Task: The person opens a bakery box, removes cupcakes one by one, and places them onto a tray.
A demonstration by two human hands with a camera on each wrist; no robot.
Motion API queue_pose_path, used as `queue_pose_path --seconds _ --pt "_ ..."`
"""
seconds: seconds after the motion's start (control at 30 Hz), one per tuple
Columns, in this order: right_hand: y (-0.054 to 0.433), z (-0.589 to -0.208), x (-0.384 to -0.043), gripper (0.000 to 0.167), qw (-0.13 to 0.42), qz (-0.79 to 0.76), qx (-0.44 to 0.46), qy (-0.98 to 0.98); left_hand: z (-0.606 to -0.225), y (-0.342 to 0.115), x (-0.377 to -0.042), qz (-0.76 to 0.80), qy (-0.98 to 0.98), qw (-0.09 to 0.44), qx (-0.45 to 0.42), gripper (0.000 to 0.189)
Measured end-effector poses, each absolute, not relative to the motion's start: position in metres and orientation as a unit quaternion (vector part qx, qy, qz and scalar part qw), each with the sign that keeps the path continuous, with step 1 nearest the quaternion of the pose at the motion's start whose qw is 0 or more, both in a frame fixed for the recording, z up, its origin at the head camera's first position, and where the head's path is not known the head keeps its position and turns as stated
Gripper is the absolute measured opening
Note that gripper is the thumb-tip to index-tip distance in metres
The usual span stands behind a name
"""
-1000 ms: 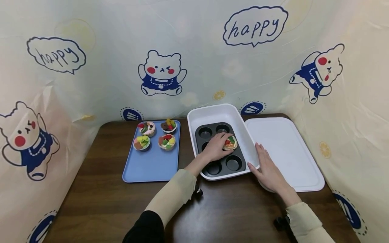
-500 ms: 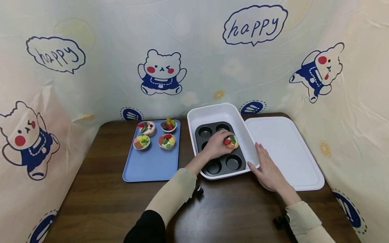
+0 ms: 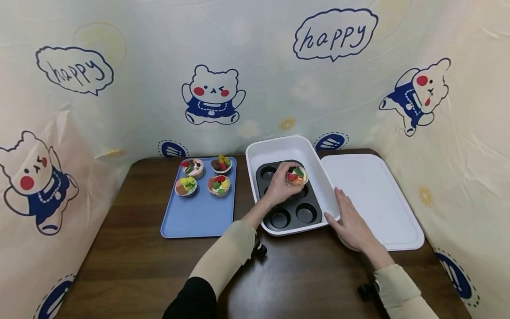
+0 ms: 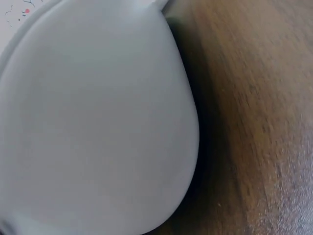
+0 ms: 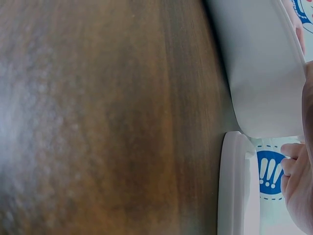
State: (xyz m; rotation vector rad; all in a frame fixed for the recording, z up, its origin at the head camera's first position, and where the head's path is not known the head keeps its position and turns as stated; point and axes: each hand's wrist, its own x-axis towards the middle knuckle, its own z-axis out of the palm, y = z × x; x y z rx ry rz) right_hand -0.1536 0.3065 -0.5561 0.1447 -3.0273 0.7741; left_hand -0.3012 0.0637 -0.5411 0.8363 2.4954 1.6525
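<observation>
My left hand (image 3: 280, 186) grips a cupcake (image 3: 297, 176) topped with red and green pieces, in a pale cup. It holds the cupcake over the dark muffin tin (image 3: 292, 216), whose front cups show bare; hand and cupcake cover some of the others. The tin lies inside a white bin (image 3: 275, 148). At the bin's right front corner rests my right hand (image 3: 356, 227), fingers straight along the outer wall. In the left wrist view the bin's wall (image 4: 98, 117) hides the left hand's fingers. Part of the right hand (image 5: 298, 186) shows in the right wrist view.
A blue tray (image 3: 195, 221) on the left bears several cupcakes (image 3: 219, 186) near its back end. Right of the bin lies a flat white lid (image 3: 382, 204), partly behind my right hand. A printed cloth (image 3: 263, 66) hangs behind and beside the brown table (image 3: 131, 266).
My left hand has lifted the cupcake from the tin's middle right area and moved it slightly back and left. The right hand has stayed at the bin's corner.
</observation>
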Motion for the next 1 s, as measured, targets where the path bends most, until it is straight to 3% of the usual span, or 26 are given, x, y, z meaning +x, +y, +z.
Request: queue_pose_path --seconds 0.33,1.0 --pt "0.307 -0.557 -0.153 0.092 0.021 0.254 0.058 -0.965 -0.524 0.049 -0.292 0.631 0.746 0.032 0.212 0.073" --pt "0.306 -0.551 -0.153 0.094 0.000 0.252 0.050 -0.967 -0.499 -0.004 -0.254 0.663 0.729 0.055 0.164 0.072"
